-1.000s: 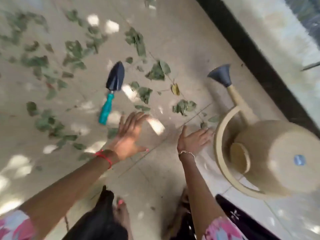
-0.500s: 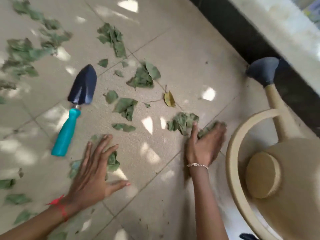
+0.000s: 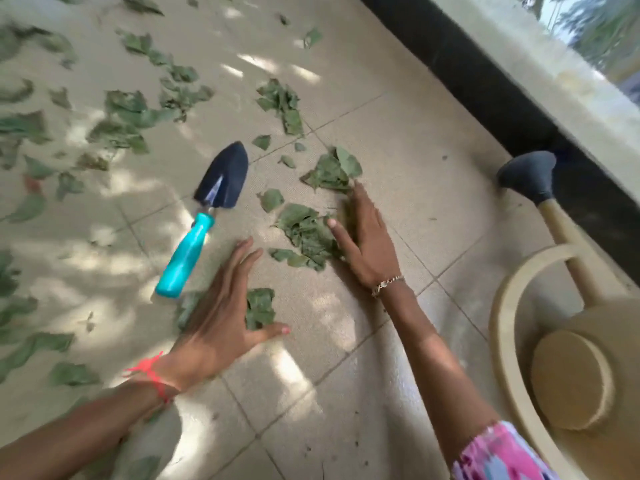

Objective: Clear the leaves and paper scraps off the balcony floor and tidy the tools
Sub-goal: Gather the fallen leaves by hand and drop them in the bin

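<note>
Single head-worn wide-angle view, aimed steeply down and forward over tiled balcony floor (image 3: 398, 140). Camera close: both forearms enter from bottom edge, left hand (image 3: 221, 317) and right hand (image 3: 367, 244) near frame centre. Trowel (image 3: 207, 216) left of centre; watering can (image 3: 571, 358) cropped by right edge. Frame tilted: dark skirting (image 3: 485, 88) and parapet ledge (image 3: 554, 71) cut diagonally across upper right corner. Leaves (image 3: 121, 109) toward left edge blurred.

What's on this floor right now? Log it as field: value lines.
left hand: flat on floor, fingers straight, over a leaf
right hand: open, fingers against leaf pile
trowel: lying on floor, left of the pile, untouched
watering can: far right, untouched
floor: tiled, many leaves scattered
</note>
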The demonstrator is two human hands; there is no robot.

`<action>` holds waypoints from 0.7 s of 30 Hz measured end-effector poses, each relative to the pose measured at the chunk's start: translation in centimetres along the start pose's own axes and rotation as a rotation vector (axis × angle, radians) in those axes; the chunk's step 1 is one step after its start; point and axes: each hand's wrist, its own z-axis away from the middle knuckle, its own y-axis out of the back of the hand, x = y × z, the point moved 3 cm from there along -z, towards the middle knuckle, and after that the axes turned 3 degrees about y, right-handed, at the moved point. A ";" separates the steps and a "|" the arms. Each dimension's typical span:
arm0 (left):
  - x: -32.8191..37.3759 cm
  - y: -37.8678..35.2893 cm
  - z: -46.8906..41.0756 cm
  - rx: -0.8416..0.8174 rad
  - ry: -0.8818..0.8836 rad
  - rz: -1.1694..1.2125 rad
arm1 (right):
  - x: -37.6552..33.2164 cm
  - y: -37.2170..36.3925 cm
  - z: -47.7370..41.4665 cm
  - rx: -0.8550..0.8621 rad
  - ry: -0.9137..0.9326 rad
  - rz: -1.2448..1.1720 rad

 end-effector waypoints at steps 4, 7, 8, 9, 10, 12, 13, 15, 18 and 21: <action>-0.1 0.1 -0.5 -0.007 -0.066 -0.024 | 0.5 0.4 -4.5 0.153 -0.051 -0.098; -0.2 0.0 0.0 -0.008 -0.085 -0.050 | 0.9 -0.7 -7.9 0.001 -0.048 0.148; -0.2 0.0 0.0 -0.002 -0.081 -0.042 | 0.5 -1.4 -8.2 -0.073 -0.001 0.200; -0.2 0.1 0.0 0.000 -0.075 -0.035 | -0.1 -2.1 -8.1 -0.134 0.049 0.215; -0.1 0.1 0.1 0.005 -0.074 -0.034 | -0.8 -2.6 -7.4 -0.172 0.097 0.202; 0.1 0.3 0.1 0.022 -0.075 -0.058 | -2.2 -3.5 -5.1 -0.203 0.147 0.141; 0.2 0.4 0.2 0.029 -0.076 -0.072 | -2.8 -3.8 -3.8 -0.222 0.164 0.108; 0.4 0.6 0.3 0.019 -0.074 -0.077 | -4.1 -4.4 -0.9 -0.289 0.223 0.018; 0.4 0.8 0.4 -0.017 -0.036 0.032 | -5.5 -4.3 2.4 -0.267 0.215 -0.300; 0.8 1.6 1.3 0.002 0.036 0.193 | -5.2 -3.7 3.0 -0.094 0.137 -0.370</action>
